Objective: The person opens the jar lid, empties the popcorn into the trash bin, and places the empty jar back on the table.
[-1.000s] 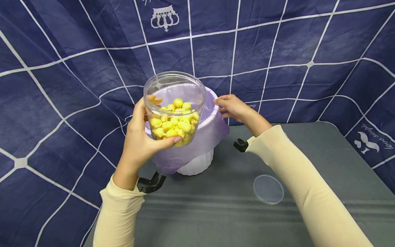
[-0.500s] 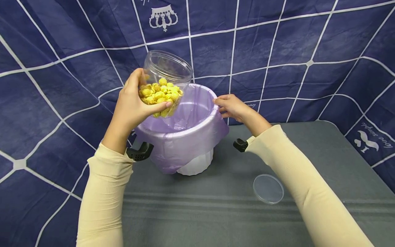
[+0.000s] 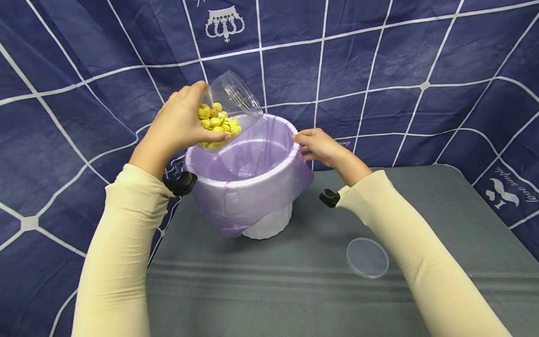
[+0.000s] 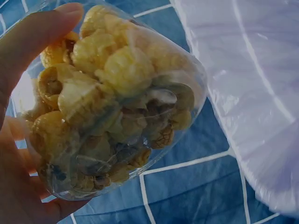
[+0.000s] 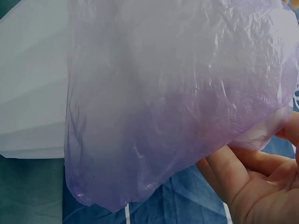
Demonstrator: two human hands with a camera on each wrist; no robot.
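My left hand [image 3: 178, 117] grips a clear plastic jar [image 3: 230, 104] round its side, thumb along the lower wall. Yellow popcorn [image 3: 215, 122] fills part of the jar, lying against its bottom and lower side. The jar has no lid on and is tilted, mouth toward the right, over the left side of a white trash can [image 3: 269, 223]. A thin purple bag [image 3: 248, 201] lines the can and hangs down outside its rim. My right hand [image 3: 318, 146] holds the can's right rim, thumb on top and fingers outside under the bag [image 5: 154, 102].
A round clear lid [image 3: 367, 258] lies flat on the grey tabletop [image 3: 261, 290], right of the can. Behind the table hangs a dark blue curtain [image 3: 290, 75] with white lines, close to the can.
My left hand has moved the jar left and back and tipped it further, its mouth swinging from upward to rightward. My right hand stays at the rim.
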